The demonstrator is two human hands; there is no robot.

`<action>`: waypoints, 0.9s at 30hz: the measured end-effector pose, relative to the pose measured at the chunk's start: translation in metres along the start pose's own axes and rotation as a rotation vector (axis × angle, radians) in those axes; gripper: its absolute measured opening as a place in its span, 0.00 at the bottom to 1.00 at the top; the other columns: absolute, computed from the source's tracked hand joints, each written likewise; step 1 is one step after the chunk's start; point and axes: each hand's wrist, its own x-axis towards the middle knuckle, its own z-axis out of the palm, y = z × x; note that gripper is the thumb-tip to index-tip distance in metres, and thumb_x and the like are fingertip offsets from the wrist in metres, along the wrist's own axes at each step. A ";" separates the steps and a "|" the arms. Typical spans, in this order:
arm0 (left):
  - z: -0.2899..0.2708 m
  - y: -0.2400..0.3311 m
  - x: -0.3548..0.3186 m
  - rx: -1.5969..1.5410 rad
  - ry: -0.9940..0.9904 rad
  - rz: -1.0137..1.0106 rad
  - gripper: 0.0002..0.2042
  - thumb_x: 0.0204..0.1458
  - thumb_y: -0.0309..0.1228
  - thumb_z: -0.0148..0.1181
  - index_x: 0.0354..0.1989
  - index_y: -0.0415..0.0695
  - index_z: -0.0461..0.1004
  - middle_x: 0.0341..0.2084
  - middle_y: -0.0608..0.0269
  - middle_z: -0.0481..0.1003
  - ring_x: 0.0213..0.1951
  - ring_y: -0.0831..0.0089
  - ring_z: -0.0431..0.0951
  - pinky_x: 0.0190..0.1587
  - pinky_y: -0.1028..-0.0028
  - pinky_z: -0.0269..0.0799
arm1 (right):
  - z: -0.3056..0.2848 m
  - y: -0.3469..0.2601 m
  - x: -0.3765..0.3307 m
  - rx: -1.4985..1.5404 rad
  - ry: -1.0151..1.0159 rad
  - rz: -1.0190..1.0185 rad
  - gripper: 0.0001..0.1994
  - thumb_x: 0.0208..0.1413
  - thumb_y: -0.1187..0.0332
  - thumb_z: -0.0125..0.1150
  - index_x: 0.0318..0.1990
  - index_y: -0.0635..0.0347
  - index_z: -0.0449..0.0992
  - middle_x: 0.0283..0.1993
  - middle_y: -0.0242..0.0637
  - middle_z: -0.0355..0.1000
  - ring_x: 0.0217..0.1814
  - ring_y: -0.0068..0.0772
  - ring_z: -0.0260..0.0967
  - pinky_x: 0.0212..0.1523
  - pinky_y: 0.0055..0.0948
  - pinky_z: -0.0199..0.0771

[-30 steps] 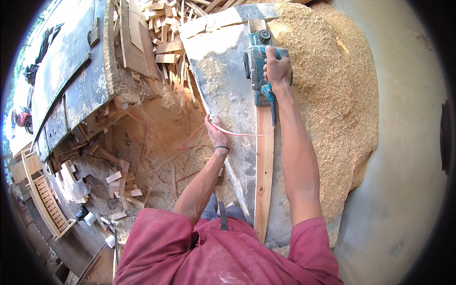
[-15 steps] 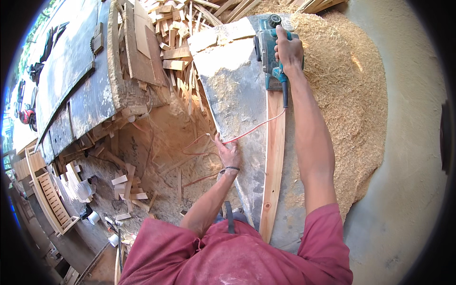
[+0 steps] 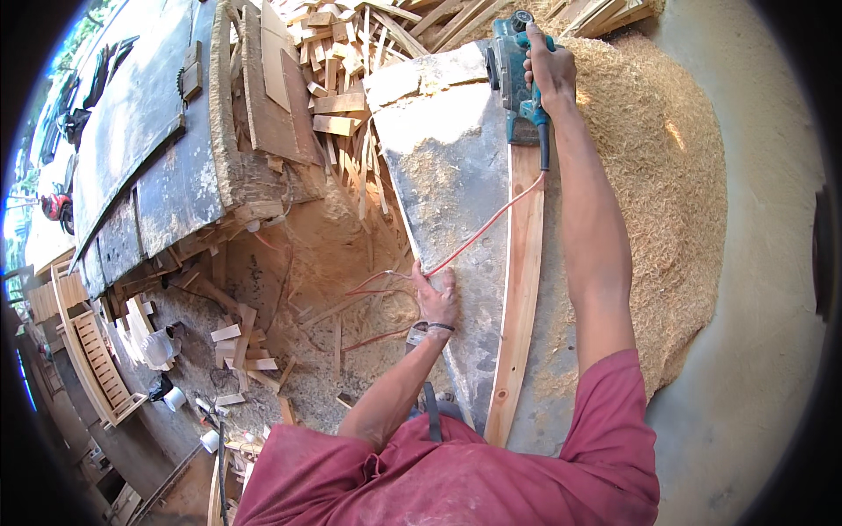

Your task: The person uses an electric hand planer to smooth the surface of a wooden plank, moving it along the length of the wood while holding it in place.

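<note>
right hand (image 3: 553,77) clamped on a teal planer (image 3: 516,66), wooden board (image 3: 519,307) beneath; lower left of that, left hand (image 3: 436,304) closed around red cord (image 3: 487,225) at table (image 3: 456,206) edge.

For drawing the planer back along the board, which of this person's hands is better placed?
The right hand, most likely: it holds the teal planer atop the wooden board. The left hand is well clear of the planer, at the red cord.

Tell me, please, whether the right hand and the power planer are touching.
Touching: the head view shows the right hand gripping the teal power planer from above.
</note>
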 end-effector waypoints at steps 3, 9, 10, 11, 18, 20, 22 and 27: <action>-0.001 0.007 0.000 0.050 0.001 0.002 0.33 0.56 0.44 0.60 0.65 0.39 0.56 0.52 0.45 0.70 0.54 0.56 0.71 0.58 0.62 0.64 | 0.001 0.001 0.008 0.005 -0.014 -0.009 0.25 0.55 0.43 0.60 0.23 0.58 0.73 0.18 0.29 0.68 0.16 0.20 0.65 0.17 0.25 0.66; -0.002 0.013 0.000 0.020 0.003 -0.028 0.35 0.55 0.45 0.60 0.66 0.38 0.54 0.53 0.40 0.71 0.55 0.49 0.72 0.58 0.60 0.65 | 0.001 -0.008 0.002 0.038 -0.055 0.051 0.24 0.54 0.45 0.59 0.22 0.59 0.72 0.18 0.32 0.68 0.16 0.23 0.65 0.18 0.28 0.66; -0.002 0.012 0.000 0.044 0.012 -0.005 0.36 0.55 0.45 0.60 0.66 0.39 0.54 0.52 0.40 0.71 0.55 0.49 0.72 0.58 0.60 0.65 | -0.001 -0.009 -0.003 0.071 -0.057 0.054 0.24 0.54 0.47 0.59 0.21 0.61 0.71 0.17 0.34 0.68 0.15 0.25 0.65 0.17 0.29 0.65; -0.001 0.009 0.001 0.069 0.020 0.019 0.36 0.55 0.45 0.60 0.67 0.39 0.54 0.52 0.40 0.71 0.55 0.48 0.72 0.58 0.60 0.65 | -0.002 -0.010 -0.008 0.103 -0.057 0.057 0.24 0.54 0.48 0.59 0.20 0.63 0.71 0.17 0.36 0.68 0.14 0.27 0.65 0.16 0.30 0.65; 0.002 -0.001 -0.001 0.020 0.154 0.085 0.38 0.53 0.40 0.62 0.67 0.35 0.50 0.59 0.37 0.63 0.63 0.46 0.63 0.64 0.58 0.57 | -0.009 -0.002 -0.028 0.065 -0.049 0.119 0.23 0.54 0.46 0.58 0.23 0.58 0.70 0.18 0.33 0.67 0.15 0.24 0.64 0.17 0.28 0.65; -0.012 0.004 -0.024 0.016 0.157 0.075 0.39 0.52 0.40 0.63 0.67 0.34 0.50 0.57 0.37 0.64 0.60 0.45 0.64 0.62 0.56 0.58 | -0.011 0.003 -0.025 0.068 -0.065 0.116 0.23 0.55 0.45 0.58 0.24 0.56 0.69 0.18 0.30 0.66 0.15 0.22 0.62 0.16 0.26 0.64; -0.024 -0.023 -0.086 0.142 0.030 0.372 0.39 0.50 0.38 0.64 0.67 0.36 0.51 0.56 0.40 0.65 0.58 0.46 0.65 0.61 0.55 0.59 | -0.014 0.003 -0.026 0.070 -0.062 0.088 0.22 0.54 0.45 0.58 0.24 0.56 0.69 0.18 0.30 0.65 0.15 0.22 0.62 0.16 0.26 0.64; -0.023 -0.036 -0.218 0.496 -0.910 1.008 0.33 0.55 0.42 0.55 0.69 0.50 0.56 0.70 0.56 0.55 0.72 0.62 0.51 0.70 0.54 0.44 | -0.017 0.002 -0.029 0.083 -0.095 0.123 0.22 0.55 0.45 0.57 0.26 0.57 0.70 0.19 0.30 0.66 0.16 0.22 0.62 0.18 0.30 0.65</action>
